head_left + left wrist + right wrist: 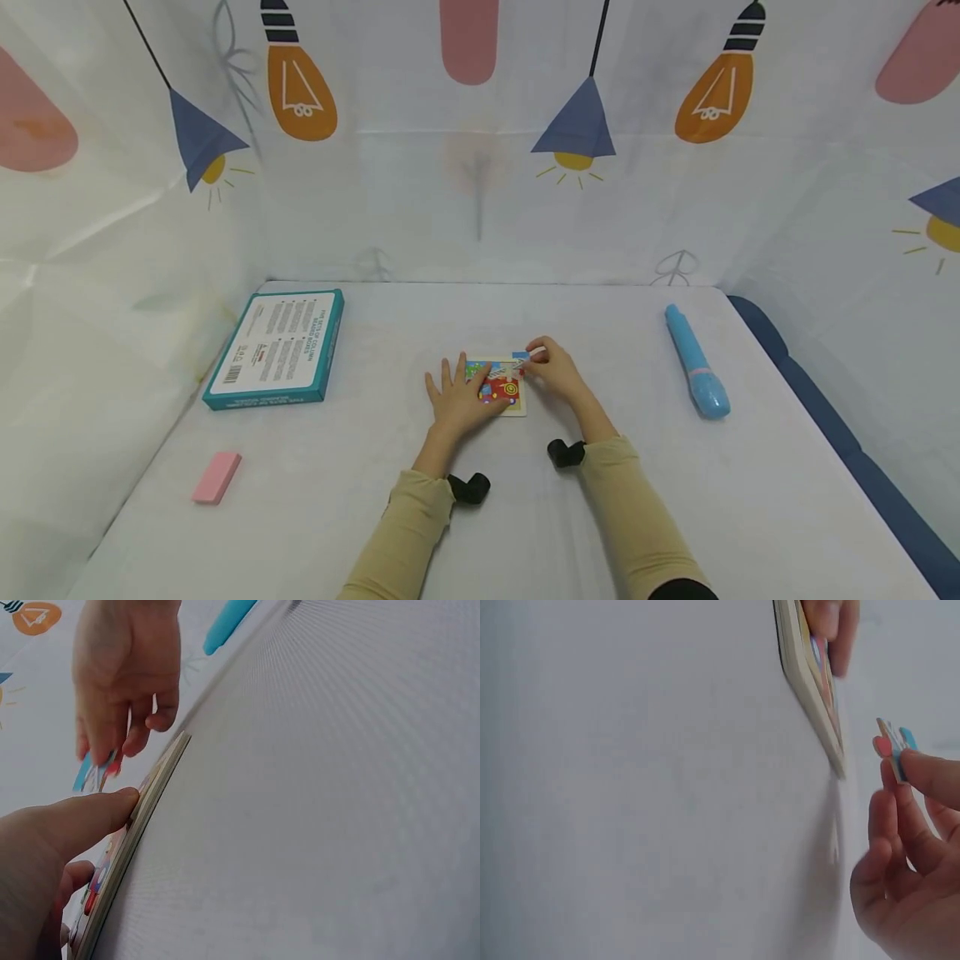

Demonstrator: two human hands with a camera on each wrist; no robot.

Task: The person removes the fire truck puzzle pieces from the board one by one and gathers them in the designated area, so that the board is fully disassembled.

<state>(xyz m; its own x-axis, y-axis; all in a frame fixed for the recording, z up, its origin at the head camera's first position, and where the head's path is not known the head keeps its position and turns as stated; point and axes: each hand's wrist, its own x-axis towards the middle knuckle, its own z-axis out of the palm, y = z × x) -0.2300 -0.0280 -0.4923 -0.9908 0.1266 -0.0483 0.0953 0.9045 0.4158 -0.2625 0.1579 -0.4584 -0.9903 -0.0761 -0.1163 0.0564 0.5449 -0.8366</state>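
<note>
Two bare hands work at the middle of a white table [675, 500], over a small square puzzle board [504, 388] that lies flat there. The left hand [459, 398] rests on the board's left part with fingers spread and straight, its thumb pressed against the board's edge in the left wrist view. The right hand [553, 370] hovers at the board's far right corner, fingertips pinching a small puzzle piece [521, 359] with blue and red on it; the right wrist view shows the piece just beside the board's edge, apart from it. Far to the left lies a teal box [278, 348] with a white printed face. A pink eraser [216, 477] sits near the left front edge. Well to the right lies a light blue pen-shaped toy [697, 372], pointing away. Patterned sheets with light bulbs and blue lamps wall in the table on three sides. Much of the board's picture is hidden under the left hand, and only red, blue and yellow patches show. Print on the box is too small to read.
</note>
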